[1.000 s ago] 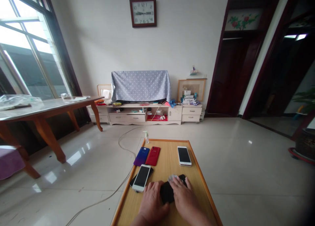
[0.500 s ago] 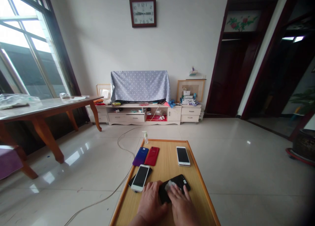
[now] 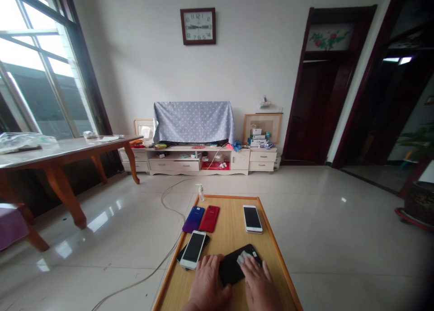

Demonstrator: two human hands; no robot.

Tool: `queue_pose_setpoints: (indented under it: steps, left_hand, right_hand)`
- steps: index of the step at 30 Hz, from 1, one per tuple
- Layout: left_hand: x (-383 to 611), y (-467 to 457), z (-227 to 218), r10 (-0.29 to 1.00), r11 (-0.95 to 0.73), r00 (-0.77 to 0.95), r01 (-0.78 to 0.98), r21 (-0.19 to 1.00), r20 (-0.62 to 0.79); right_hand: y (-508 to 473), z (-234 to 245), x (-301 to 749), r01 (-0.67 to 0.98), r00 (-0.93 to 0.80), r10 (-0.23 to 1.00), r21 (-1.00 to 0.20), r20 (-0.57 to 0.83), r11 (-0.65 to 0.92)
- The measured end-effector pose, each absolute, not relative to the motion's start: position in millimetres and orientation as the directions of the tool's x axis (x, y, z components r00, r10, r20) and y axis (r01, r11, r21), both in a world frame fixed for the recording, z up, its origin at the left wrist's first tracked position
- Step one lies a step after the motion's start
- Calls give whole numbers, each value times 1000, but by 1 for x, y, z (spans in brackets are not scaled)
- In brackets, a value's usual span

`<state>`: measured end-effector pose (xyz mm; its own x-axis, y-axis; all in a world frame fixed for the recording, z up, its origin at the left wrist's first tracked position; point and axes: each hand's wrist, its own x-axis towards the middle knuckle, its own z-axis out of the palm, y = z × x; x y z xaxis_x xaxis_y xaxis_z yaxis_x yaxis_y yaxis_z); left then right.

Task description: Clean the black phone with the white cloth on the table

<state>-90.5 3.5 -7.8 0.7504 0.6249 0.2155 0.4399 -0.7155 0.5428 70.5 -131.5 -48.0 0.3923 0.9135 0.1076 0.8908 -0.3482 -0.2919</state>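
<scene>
A black smartphone lies face up, tilted on the wooden tray-topped low table near its front. My left hand grips the phone's left edge. My right hand presses a small white cloth onto the screen. Beyond them lie a white smartphone resting on a dark phone, a blue-purple phone, a red phone and another white phone.
A small pump bottle stands just past the table's far edge. A pale cable runs along the floor on the left. A long wooden table stands further left, and a low cream cabinet stands against the far wall.
The white cloth has slid rightward across the black phone's screen under my right hand. The view has tilted slightly upward. The other phones have not shifted on the table.
</scene>
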Motion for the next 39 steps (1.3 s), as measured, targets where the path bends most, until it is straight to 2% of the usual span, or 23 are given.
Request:
queue_pose_setpoints:
  steps: [4, 11, 18, 22, 26, 29, 32, 39]
  left_hand:
    - [-90, 4, -10, 620, -727, 760, 464, 506, 194]
    - [-86, 4, -12, 613, -741, 779, 511, 435, 130]
    - [-80, 9, -15, 584, -750, 807, 499, 433, 81]
    - [-74, 11, -17, 563, -785, 824, 509, 352, 64]
    - [-71, 14, -21, 486, -839, 873, 450, 306, 49]
    - [-71, 12, -23, 474, -855, 878, 442, 271, 64]
    - [-72, 7, -21, 464, -867, 881, 431, 249, 92]
    - [-78, 4, -18, 435, -882, 894, 401, 249, 103]
  right_hand:
    - [-126, -52, 57, 909, 257, 965, -353, 58, -221]
    - [-145, -53, 106, 868, 448, 878, -320, 170, -380]
    - [-134, -105, 114, 961, 236, 904, -226, 356, -162]
    - [-133, -88, 115, 913, 313, 862, -375, 400, -158]
    - [-136, -57, 122, 775, 499, 776, -599, 386, -201]
    - [-136, -49, 124, 659, 605, 703, -731, 374, -178]
    - [-135, -52, 125, 577, 674, 645, -802, 360, -155]
    - [-137, -57, 126, 454, 742, 597, -884, 305, -113]
